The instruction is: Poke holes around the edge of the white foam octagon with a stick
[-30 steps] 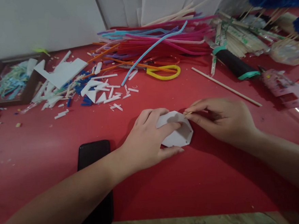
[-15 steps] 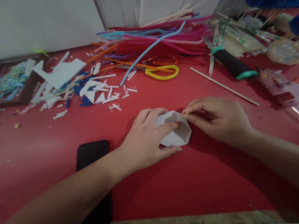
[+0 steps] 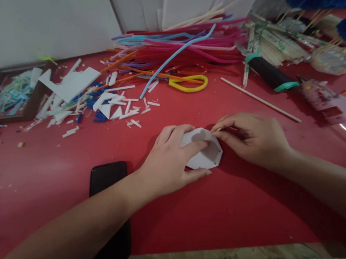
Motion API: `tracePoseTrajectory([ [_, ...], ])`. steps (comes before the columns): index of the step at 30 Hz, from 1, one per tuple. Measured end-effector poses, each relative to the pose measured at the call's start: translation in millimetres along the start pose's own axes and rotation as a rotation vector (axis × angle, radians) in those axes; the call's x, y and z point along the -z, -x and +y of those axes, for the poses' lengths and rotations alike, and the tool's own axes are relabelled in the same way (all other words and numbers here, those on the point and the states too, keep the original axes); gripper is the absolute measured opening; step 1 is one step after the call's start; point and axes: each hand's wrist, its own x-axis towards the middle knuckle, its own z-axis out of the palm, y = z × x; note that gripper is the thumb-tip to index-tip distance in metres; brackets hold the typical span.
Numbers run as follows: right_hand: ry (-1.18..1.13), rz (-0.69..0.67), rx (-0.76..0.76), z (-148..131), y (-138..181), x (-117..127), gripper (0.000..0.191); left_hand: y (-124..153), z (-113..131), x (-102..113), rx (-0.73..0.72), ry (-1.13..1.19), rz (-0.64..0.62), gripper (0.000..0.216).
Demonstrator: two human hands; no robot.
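A white octagonal board piece [image 3: 203,159] lies on the red tabletop, with small dark holes near its edge. My left hand [image 3: 172,159] reaches over its left side and grips it, the thumb and a finger along the near and upper faces. At its upper right edge, my right hand [image 3: 249,138] pinches a short wooden stick [image 3: 219,130] between thumb and forefinger. Only the stick's tip shows; the fingers hide the rest. Whether the stick has entered a hole I cannot tell.
Behind lie yellow-handled scissors [image 3: 189,84], a pile of pipe cleaners [image 3: 179,50] and white scraps [image 3: 109,104]. A loose wooden stick [image 3: 259,99], a black-handled tool [image 3: 271,72] and a pink glue gun [image 3: 326,99] are to the right. A phone [image 3: 108,175] sits under my left forearm.
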Motion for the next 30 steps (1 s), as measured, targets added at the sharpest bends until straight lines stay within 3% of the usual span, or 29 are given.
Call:
tracePoseTrajectory([
  [5, -0.044, 0.002, 0.016, -0.3, -1.0, 0.8, 0.010, -0.2, 0.7, 1.2, -0.005, -0.003, -0.001, 0.055],
  [12, -0.208, 0.181, -0.112, -1.2, -0.6, 2.0, 0.005, 3.9, 3.6, 1.0, -0.041, -0.019, 0.013, 0.047],
  [16, -0.236, 0.147, -0.169, 0.8, -2.0, -0.9, 0.004, 5.0, 5.6, 2.9, -0.052, -0.028, 0.072, 0.057],
  [24, -0.181, 0.085, -0.148, 2.8, -1.8, -0.9, 0.008, 2.9, 7.4, -1.2, 0.076, -0.057, 0.121, 0.078],
  [30, -0.199, 0.077, -0.123, 4.1, -1.1, -2.8, 0.009, 5.0, 4.2, -4.1, 0.024, -0.051, 0.142, 0.053],
])
